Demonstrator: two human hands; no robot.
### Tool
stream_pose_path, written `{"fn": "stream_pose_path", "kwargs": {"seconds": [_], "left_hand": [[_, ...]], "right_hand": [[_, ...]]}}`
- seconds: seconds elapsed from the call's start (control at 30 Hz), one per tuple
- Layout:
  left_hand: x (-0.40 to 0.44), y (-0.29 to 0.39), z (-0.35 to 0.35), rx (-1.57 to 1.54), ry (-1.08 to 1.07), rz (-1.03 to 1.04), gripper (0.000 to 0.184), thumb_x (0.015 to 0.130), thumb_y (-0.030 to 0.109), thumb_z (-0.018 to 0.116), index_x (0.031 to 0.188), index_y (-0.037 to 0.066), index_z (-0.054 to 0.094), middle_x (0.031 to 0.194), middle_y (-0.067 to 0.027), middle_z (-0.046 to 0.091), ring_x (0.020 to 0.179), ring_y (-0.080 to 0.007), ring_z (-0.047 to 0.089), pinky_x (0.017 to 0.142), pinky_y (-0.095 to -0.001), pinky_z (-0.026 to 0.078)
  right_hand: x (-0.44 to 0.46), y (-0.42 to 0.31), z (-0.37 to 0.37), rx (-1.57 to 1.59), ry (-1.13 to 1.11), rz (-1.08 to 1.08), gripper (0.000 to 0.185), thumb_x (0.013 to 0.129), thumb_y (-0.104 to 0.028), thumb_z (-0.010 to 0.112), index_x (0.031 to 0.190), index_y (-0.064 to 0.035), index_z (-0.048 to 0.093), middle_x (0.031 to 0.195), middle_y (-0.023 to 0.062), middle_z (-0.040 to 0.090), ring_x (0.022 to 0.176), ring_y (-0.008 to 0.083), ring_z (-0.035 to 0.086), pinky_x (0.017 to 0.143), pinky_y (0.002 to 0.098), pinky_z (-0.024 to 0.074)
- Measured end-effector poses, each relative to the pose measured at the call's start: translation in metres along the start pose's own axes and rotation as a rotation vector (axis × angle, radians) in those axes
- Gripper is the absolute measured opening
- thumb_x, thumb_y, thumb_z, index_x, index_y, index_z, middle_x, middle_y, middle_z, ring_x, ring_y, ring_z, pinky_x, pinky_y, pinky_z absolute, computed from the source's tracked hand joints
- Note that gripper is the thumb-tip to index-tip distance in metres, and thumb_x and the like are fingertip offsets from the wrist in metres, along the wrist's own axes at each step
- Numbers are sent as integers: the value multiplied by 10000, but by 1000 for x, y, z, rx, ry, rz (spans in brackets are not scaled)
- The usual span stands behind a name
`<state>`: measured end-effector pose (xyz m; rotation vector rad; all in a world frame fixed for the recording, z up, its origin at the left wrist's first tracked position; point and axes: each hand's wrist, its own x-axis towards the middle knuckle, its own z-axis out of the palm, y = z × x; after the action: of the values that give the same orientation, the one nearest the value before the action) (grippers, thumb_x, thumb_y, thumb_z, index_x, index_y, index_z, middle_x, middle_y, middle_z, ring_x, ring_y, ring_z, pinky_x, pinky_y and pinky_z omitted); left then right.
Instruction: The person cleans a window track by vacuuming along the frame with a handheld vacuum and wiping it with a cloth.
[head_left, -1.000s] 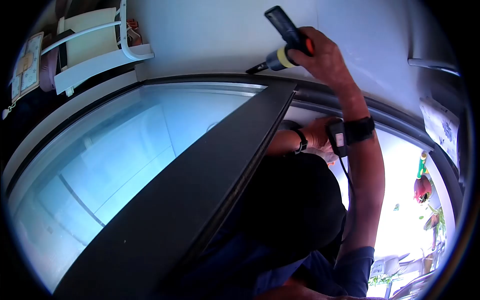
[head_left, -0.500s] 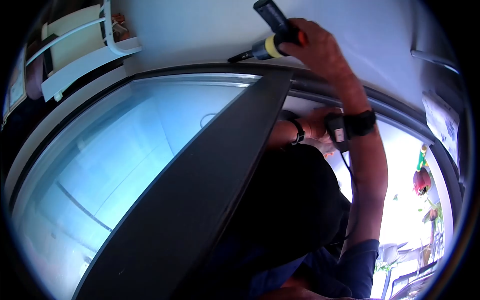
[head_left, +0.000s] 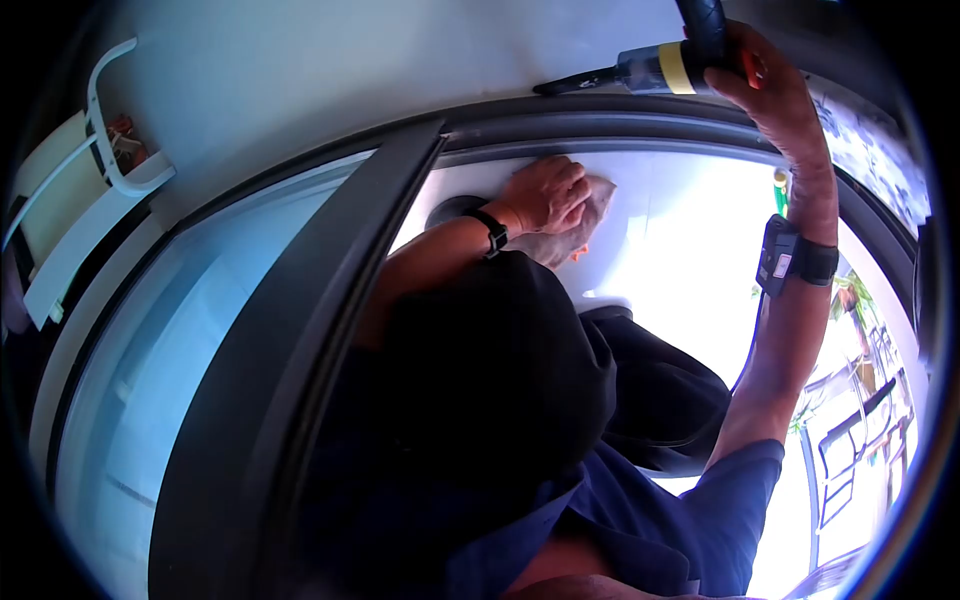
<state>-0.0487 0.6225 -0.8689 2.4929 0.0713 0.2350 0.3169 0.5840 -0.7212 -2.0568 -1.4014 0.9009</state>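
Observation:
My right hand (head_left: 775, 85) is closed around the handle of a handheld vacuum cleaner (head_left: 645, 70) with a yellow band. Its narrow black nozzle (head_left: 575, 82) points left, the tip close to the far edge of the dark door track (head_left: 620, 125). A strapped device sits on my right wrist. On the near side of the track, my left hand (head_left: 548, 195) has its fingers curled on a crumpled greyish cloth (head_left: 595, 205) against the pale floor. An orange bit shows at the cloth's edge. My left wrist wears a black watch.
A dark door frame (head_left: 290, 270) with a glass pane (head_left: 225, 260) stands at my left. Beyond it is a white-framed chair or rack (head_left: 100, 180). My dark-clothed knees (head_left: 500, 350) fill the middle. A patterned sheet (head_left: 870, 140) lies at the far right.
The vacuum cleaner and my right hand have moved right along the track. My view has shifted right, and my left hand with the cloth now shows clear of the door frame.

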Motion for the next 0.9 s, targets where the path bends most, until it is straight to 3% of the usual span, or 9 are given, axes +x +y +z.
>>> {"fn": "stream_pose_path", "kwargs": {"seconds": [0.1, 0.17, 0.23, 0.3, 0.4, 0.57, 0.67, 0.8, 0.9], "left_hand": [[0, 1, -1, 21, -35, -26, 245, 791, 284, 730, 924, 112, 616, 961, -71, 578, 901, -258, 618, 789, -385, 538], [0, 1, -2, 3, 15, -14, 252, 794, 283, 727, 939, 111, 614, 965, -69, 582, 903, -258, 617, 787, -389, 539], [2, 0, -2, 25, 13, 11, 250, 790, 281, 726, 937, 112, 615, 979, -70, 585, 904, -264, 617, 778, -397, 542], [0, 2, 0, 21, 45, -19, 253, 786, 285, 726, 941, 118, 614, 987, -72, 581, 898, -268, 616, 765, -404, 542], [0, 1, 0, 15, 19, -23, 240, 784, 284, 725, 925, 123, 617, 991, -70, 577, 891, -266, 615, 756, -411, 538], [-2, 0, 10, 34, 0, -23, 230, 783, 294, 726, 885, 123, 609, 973, -71, 565, 870, -267, 612, 733, -411, 531], [-1, -2, 10, 62, 29, 10, 237, 785, 299, 723, 889, 124, 600, 973, -68, 565, 865, -271, 610, 735, -409, 530], [0, -2, 11, 81, 17, 11, 265, 784, 303, 726, 923, 125, 587, 1012, -75, 579, 908, -284, 612, 748, -420, 531], [-7, 1, 15, 166, -71, -60, 257, 817, 297, 719, 972, 120, 615, 1051, -93, 608, 919, -294, 629, 761, -422, 536]], "right_hand": [[-12, 20, -14, -77, 55, -95, 573, 918, -320, 796, 1395, -87, 578, 1203, 156, 677, 1118, 328, 674, 1018, 361, 518], [-14, 6, -18, -93, -10, -61, 552, 881, -227, 830, 1362, -95, 591, 1243, 152, 642, 1137, 342, 677, 1010, 379, 561], [-10, -64, -4, 275, 106, 204, 451, 764, -114, 830, 1175, -15, 671, 899, 44, 670, 839, 141, 630, 746, 312, 512], [-10, -73, 4, 259, 86, 252, 454, 776, -112, 844, 1183, -10, 671, 905, 33, 666, 884, 126, 623, 791, 303, 511], [-13, -72, 24, 126, 135, 56, 447, 788, -145, 839, 1172, 4, 668, 915, 59, 674, 871, 154, 635, 808, 313, 518], [-42, -110, 17, 304, 152, 166, 449, 808, -144, 822, 1186, 18, 642, 921, 66, 675, 833, 147, 636, 774, 303, 514], [-73, -126, 22, 141, 165, 109, 460, 805, -127, 830, 1195, 22, 635, 923, 64, 684, 846, 141, 654, 766, 301, 527], [-86, -83, 51, 121, 170, -269, 488, 743, -142, 896, 1137, -9, 641, 1010, 134, 671, 892, 252, 694, 759, 355, 550], [-102, -97, 74, 127, 163, -298, 475, 735, -100, 856, 1145, -15, 634, 1035, 155, 619, 912, 328, 648, 769, 404, 550]]}}
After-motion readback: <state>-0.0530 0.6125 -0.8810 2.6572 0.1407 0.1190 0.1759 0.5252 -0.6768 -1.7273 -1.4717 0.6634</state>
